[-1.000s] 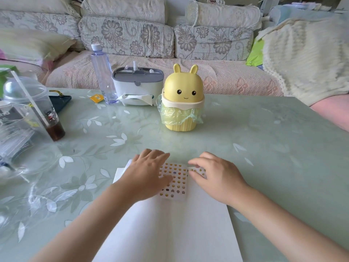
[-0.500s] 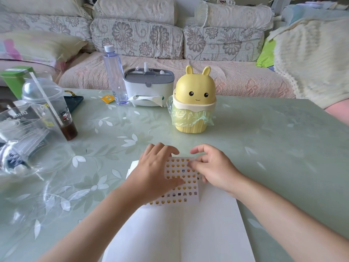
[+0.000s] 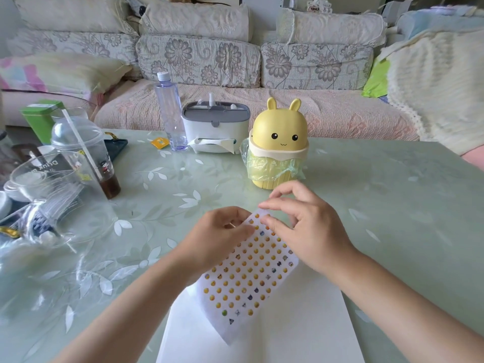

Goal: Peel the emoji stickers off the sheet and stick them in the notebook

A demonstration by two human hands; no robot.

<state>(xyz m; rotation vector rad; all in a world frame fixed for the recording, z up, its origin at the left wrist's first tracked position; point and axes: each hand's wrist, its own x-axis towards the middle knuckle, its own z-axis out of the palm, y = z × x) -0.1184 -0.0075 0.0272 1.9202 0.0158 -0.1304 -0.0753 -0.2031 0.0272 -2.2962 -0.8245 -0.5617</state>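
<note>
**Head view.** The sticker sheet (image 3: pixel 248 273) slants over the white page of the notebook (image 3: pixel 301 323), its long axis running from 7 o'clock to 1 o'clock. Its near corner hangs over the page, and you cannot tell whether it touches. Your left hand (image 3: pixel 222 237) grips the sheet's edge at 10 o'clock, fingers curled over it. Your right hand (image 3: pixel 306 229) is at the far end, at 1 o'clock, with thumb and forefinger closed on the sheet's top margin and the other fingers loose above. Whether a sticker is caught under those fingertips (image 3: pixel 262 205) is too small to tell. The notebook rests on the green tabletop (image 3: pixel 392 200). A yellow rabbit-shaped bin (image 3: pixel 279 142) stands at 12 o'clock, well apart from the sheet.

**Handling, as a judgement.** The sheet looks thin, very light and limp, and is likely to bow where only one edge is held. Support it with the left hand close beside the sticker you want. The emoji stickers (image 3: pixel 237 270) are small, closely set in rows, and probably flimsy, so they may curl or fold on themselves once free. Take each by its rim with a nail or fingertip, not by its middle. Flex the backing away from it to raise an edge. Keep the adhesive side off your skin where you can, since it will cling.
</note>
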